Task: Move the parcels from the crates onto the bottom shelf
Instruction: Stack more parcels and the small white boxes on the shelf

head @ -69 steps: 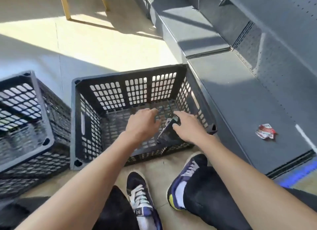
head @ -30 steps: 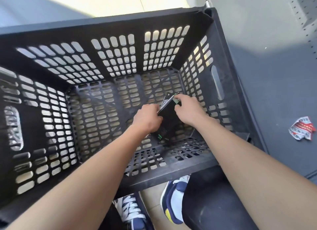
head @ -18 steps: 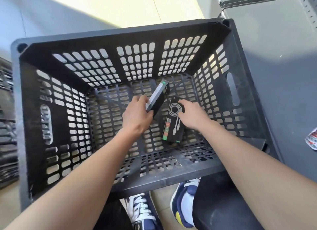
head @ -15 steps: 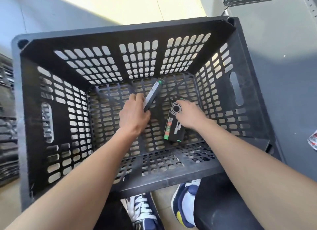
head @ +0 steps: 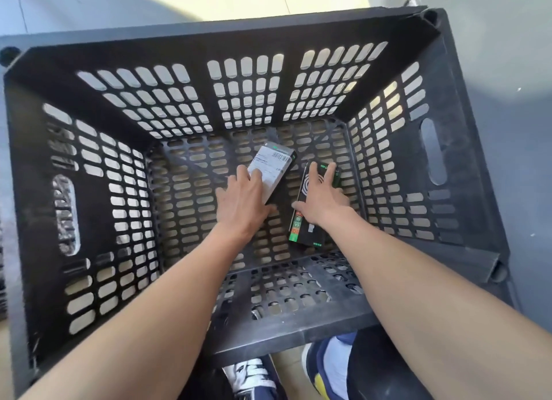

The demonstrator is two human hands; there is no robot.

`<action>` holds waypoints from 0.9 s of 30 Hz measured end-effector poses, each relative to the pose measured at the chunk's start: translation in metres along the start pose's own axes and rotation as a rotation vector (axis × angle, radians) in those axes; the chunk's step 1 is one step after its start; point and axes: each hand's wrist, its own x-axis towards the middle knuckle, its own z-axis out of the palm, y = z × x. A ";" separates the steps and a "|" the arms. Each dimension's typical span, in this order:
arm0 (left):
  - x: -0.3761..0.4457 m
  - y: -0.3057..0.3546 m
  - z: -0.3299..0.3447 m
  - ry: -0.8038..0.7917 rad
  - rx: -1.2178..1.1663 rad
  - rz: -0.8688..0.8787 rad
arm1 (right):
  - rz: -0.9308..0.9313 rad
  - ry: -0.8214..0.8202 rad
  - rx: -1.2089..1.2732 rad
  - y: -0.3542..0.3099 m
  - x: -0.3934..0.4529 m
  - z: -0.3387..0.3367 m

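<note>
1. Since the frame half a second earlier, the slim box held by the left hand [head: 243, 201] is being turned from edge-on to label-up, and the fingers of the right hand [head: 321, 198] are being stretched further along the second box.
2. In the head view, a black perforated plastic crate [head: 245, 325] is being looked into from above, and both bare forearms are being reached down into it.
3. A slim rectangular parcel with a white printed label on its upper face [head: 273, 168] is being gripped at its near end by the left hand: the fingers are being laid over the label and the thumb is being curled under the near edge. Its far end is being tilted up off the crate floor.
4. A flat black rectangular parcel with a white coil drawing and a green-and-red strip [head: 310, 217] is lying on the crate floor, just right of the first parcel and near the right wall.
5. This black parcel is being pressed by the right hand, with the fingers straight and spread apart over its upper half and the thumb splayed out to the left; nothing is being pinched.
6. A grey shelf surface [head: 493, 56] is being shown beside the crate on the right.
7. Navy-and-white trainers [head: 257, 378] are being shown below the crate's near rim.
</note>
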 end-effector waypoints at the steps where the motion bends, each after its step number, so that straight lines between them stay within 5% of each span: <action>1: 0.002 0.000 0.003 0.003 0.021 0.000 | 0.000 0.010 0.002 -0.001 0.000 0.001; 13: 0.005 -0.005 0.017 0.058 0.004 0.013 | -0.036 0.053 0.090 0.007 0.001 -0.005; 27: 0.000 -0.013 0.022 0.080 -0.077 -0.163 | -0.381 0.029 0.472 0.001 -0.018 -0.024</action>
